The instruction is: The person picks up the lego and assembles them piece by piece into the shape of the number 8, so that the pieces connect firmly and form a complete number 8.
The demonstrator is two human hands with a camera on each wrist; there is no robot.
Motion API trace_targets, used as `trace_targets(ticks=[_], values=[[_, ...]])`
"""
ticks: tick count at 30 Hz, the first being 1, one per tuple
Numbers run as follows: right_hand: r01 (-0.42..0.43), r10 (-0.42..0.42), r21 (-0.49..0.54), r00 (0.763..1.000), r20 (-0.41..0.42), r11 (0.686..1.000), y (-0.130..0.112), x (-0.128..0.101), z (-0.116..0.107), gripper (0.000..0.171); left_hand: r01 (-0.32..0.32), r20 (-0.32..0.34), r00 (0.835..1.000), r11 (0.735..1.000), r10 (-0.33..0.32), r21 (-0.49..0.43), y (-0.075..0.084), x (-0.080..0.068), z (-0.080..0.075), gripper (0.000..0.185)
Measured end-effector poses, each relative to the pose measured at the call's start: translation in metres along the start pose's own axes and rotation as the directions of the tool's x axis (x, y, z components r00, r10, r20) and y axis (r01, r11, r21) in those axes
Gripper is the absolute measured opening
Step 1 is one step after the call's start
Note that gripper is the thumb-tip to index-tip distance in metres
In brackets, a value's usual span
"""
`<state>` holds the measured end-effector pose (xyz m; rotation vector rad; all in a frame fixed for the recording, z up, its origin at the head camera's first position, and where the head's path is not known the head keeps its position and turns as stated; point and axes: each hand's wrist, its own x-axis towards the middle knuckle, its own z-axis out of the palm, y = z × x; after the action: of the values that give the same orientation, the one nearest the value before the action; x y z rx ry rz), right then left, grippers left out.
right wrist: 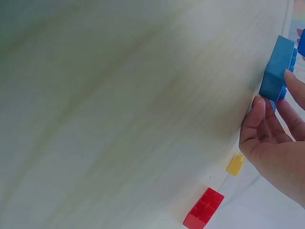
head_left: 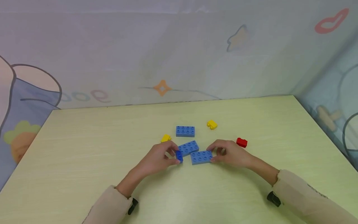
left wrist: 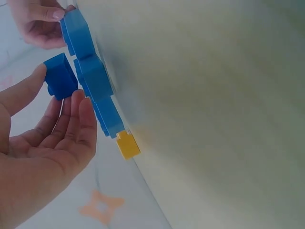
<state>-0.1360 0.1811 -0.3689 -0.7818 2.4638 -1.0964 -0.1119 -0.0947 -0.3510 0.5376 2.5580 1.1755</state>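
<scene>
My left hand (head_left: 163,157) pinches a small dark blue brick (head_left: 179,156) between thumb and fingers, just left of two light blue plates; the same dark blue brick (left wrist: 60,76) shows in the left wrist view with my fingertips (left wrist: 76,107) beside it. My right hand (head_left: 227,152) grips the right end of the nearer light blue plate (head_left: 201,156) lying flat on the table; in the right wrist view my fingers (right wrist: 259,121) hold that plate (right wrist: 277,67). A second light blue plate (head_left: 188,147) lies touching it behind.
A third light blue plate (head_left: 185,131) lies farther back. A yellow brick (head_left: 166,138) sits behind my left hand, another yellow brick (head_left: 212,124) farther right, and a red brick (head_left: 241,142) beside my right hand. The pale wooden table (head_left: 84,149) meets patterned walls.
</scene>
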Motion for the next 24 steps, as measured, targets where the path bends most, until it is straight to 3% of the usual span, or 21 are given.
trace_targets(ticks=[8, 16, 24], values=[[0.001, -0.001, -0.005, 1.0, -0.001, 1.0, 0.002, 0.0, 0.001, 0.03, -0.071, 0.008, 0.997, 0.997, 0.071, 0.016, 0.008, 0.008, 0.007, 0.028], [0.007, -0.007, -0.002, 1.0, 0.0, 1.0, 0.002, 0.001, 0.0, 0.031, -0.054, 0.011, 0.999, 0.997, 0.053, 0.061, 0.022, 0.017, 0.016, 0.029], [0.014, -0.014, -0.009, 1.0, -0.001, 1.0, 0.003, 0.001, 0.0, 0.031, -0.067, 0.02, 0.998, 0.995, 0.066, 0.079, 0.021, 0.021, 0.022, 0.032]])
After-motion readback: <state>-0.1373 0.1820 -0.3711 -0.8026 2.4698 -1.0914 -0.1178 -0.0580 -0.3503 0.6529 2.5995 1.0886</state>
